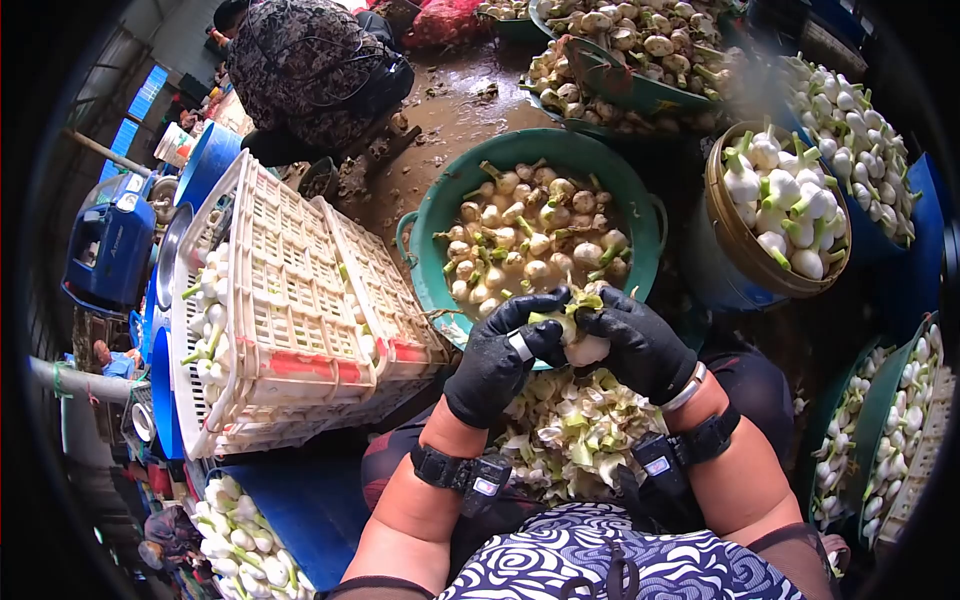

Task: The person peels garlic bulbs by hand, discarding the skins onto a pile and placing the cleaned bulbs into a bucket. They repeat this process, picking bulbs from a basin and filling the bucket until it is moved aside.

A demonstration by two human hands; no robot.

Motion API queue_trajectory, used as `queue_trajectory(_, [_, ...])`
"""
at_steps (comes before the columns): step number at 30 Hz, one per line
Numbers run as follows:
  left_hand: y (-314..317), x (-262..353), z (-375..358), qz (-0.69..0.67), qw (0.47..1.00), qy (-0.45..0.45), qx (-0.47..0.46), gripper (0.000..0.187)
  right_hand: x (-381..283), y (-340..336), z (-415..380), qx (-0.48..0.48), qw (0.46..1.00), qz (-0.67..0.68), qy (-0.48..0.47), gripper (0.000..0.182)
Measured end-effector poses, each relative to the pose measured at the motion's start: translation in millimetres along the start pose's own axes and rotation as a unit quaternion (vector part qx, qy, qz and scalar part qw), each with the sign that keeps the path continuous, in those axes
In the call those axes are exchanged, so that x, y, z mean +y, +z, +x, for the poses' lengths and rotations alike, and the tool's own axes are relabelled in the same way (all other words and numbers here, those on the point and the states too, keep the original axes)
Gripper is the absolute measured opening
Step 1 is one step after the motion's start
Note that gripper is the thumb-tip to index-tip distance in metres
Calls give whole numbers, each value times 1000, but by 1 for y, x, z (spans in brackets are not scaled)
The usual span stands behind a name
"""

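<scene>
Between my two black-gloved hands is one garlic bulb (585,348), white below with green-yellow leaf at its top. My left hand (510,350) pinches it from the left side, a white band round one finger. From the right, my right hand (640,345) has its fingers closed on the same bulb and its leaf. Just beyond the hands stands a green tub (432,225) with unpeeled garlic bulbs (540,240) in murky water. Peeled-off skins (575,430) lie in a heap below my hands, over my lap.
White plastic crates (290,300) stand at left, a blue container (300,510) below them. At right are a bucket (715,210) of peeled bulbs and more garlic tubs (885,440). A crouching person (300,75) is at upper left, and heaped green tubs (630,85) stand at the top.
</scene>
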State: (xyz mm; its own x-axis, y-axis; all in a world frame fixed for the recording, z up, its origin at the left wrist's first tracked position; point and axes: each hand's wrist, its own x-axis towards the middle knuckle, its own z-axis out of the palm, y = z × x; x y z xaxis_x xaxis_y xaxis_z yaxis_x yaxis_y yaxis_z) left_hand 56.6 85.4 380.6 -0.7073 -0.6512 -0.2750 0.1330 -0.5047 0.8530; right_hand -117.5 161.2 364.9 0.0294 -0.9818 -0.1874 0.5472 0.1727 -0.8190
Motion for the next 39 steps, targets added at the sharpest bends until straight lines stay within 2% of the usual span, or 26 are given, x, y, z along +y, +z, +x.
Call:
queue_trajectory(2, [0, 2, 1, 119, 992, 2, 49, 27, 5, 2, 4, 27, 999, -17, -8, 23])
queue_trajectory(3, [-1, 2, 2, 119, 992, 1, 49, 27, 5, 2, 4, 27, 999, -17, -7, 23])
queue_trajectory(4, [-5, 3, 3, 97, 994, 9, 43, 27, 6, 2, 4, 62, 976, -177, -111, 19])
queue_trajectory(5, [-10, 5, 4, 76, 996, 18, 38, 27, 5, 5, 6, 93, 915, -330, -212, 16])
queue_trajectory(6, [-25, 1, 9, 191, 973, 128, 19, 29, 0, 9, 3, 110, 817, -456, -335, 12])
queue_trajectory(7, [-31, 5, 11, 37, 992, 103, 56, 31, -2, 14, -2, 107, 733, -549, -386, 10])
queue_trajectory(9, [-36, 12, 12, 40, 990, 109, 84, 32, 18, 21, -16, -43, 739, -618, -264, 19])
queue_trajectory(10, [-35, 14, 12, 24, 992, 91, 85, 33, 40, 16, -18, -130, 738, -656, -91, 24])
queue_trajectory(11, [-34, 7, 14, 11, 991, 107, 74, 33, 49, 15, -18, -210, 708, -669, 86, 28])
queue_trajectory(12, [-34, 3, 16, 16, 991, 111, 73, 34, 50, 8, -15, -241, 665, -690, 155, 30])
queue_trajectory(15, [-27, -3, 15, 36, 989, 114, 83, 33, 28, 8, -17, -94, 712, -686, 119, 22])
queue_trajectory(17, [-25, -4, 17, 54, 987, 117, 91, 32, 25, 0, -16, 66, 814, -574, -68, 17])
queue_trajectory(19, [-26, -5, 16, 38, 992, 90, 83, 30, 20, 3, -11, 170, 841, -471, -205, 24])
queue_trajectory(20, [-24, -6, 17, 38, 992, 89, 83, 30, 21, 8, -9, 171, 842, -470, -204, 24])
queue_trajectory(22, [-16, -6, 20, 77, 988, 89, 105, 27, 23, 17, -5, 184, 910, -280, -245, 39])
queue_trajectory(23, [-15, -6, 21, 76, 988, 86, 104, 27, 22, 16, -4, 186, 910, -280, -244, 39])
queue_trajectory(25, [-14, -7, 23, 94, 987, 78, 108, 25, 19, 12, -1, 159, 865, -380, -286, 44])
queue_trajectory(27, [-10, -5, 25, 113, 983, 84, 114, 24, 17, 11, -1, 137, 872, -377, -280, 38])
queue_trajectory(29, [-2, 0, 24, 109, 980, 94, 140, 23, 15, 11, 2, 97, 786, -491, -363, 31])
queue_trajectory(30, [-4, 1, 23, 108, 979, 95, 142, 23, 12, 13, 3, 89, 816, -449, -352, 22])
queue_trajectory(31, [-6, 1, 21, 144, 978, 77, 131, 23, 11, 13, 2, 88, 817, -448, -352, 22])
queue_trajectory(32, [-9, 1, 20, 180, 975, 59, 120, 23, 11, 12, 1, 73, 826, -460, -317, 19])
queue_trajectory(34, [-19, -4, 17, 155, 980, 46, 120, 25, 10, 15, -3, 26, 830, -500, -246, 15])
queue_trajectory(35, [-24, -4, 17, 131, 984, 35, 118, 27, 17, 15, -6, 2, 803, -537, -259, 10])
queue_trajectory(37, [-26, -2, 16, 109, 983, 61, 135, 32, 38, 14, -14, -56, 738, -654, -158, 8])
queue_trajectory(39, [-26, 4, 15, 145, 980, 57, 127, 34, 47, 6, -15, -78, 741, -653, -132, 8])
